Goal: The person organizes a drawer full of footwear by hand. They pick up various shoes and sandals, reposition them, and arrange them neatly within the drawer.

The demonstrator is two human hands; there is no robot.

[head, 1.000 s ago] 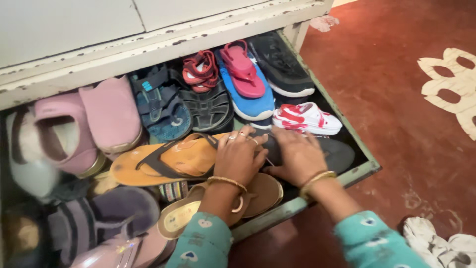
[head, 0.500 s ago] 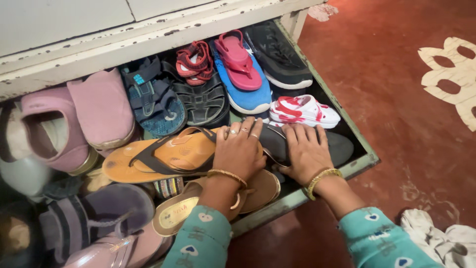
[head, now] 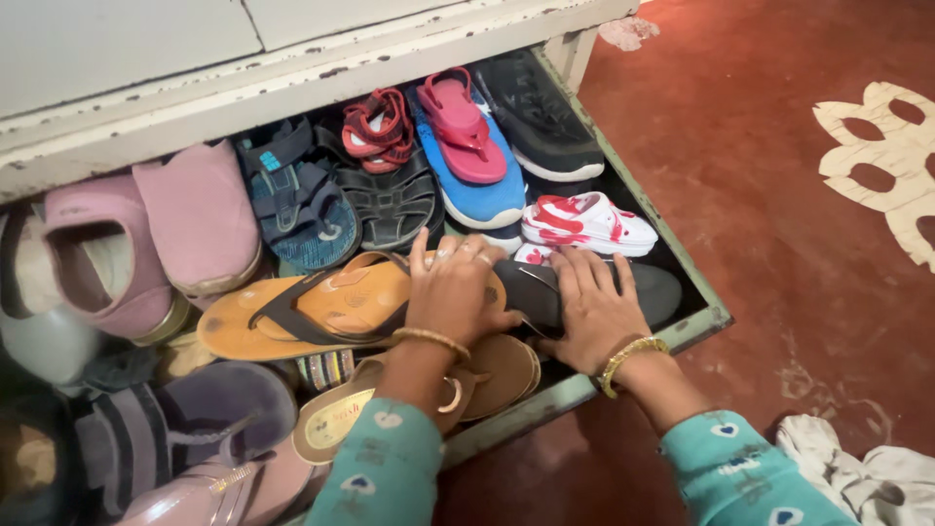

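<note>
Orange flip-flop (head: 312, 307) under left hand (head: 453, 292), fingers spread flat; right hand (head: 594, 307), at 3 o'clock, flat on black sandal (head: 584, 287). Best pressed evenly.

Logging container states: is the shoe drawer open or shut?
Open. The drawer is pulled out from the cabinet, its shoes exposed; both hands rest inside.

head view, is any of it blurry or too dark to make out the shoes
Head view: sharp and evenly lit at centre, on the orange flip-flop with dark straps and both hands, left hand, right hand; the left edge is dim and smeared around the grey striped shoe; no glare.
</note>
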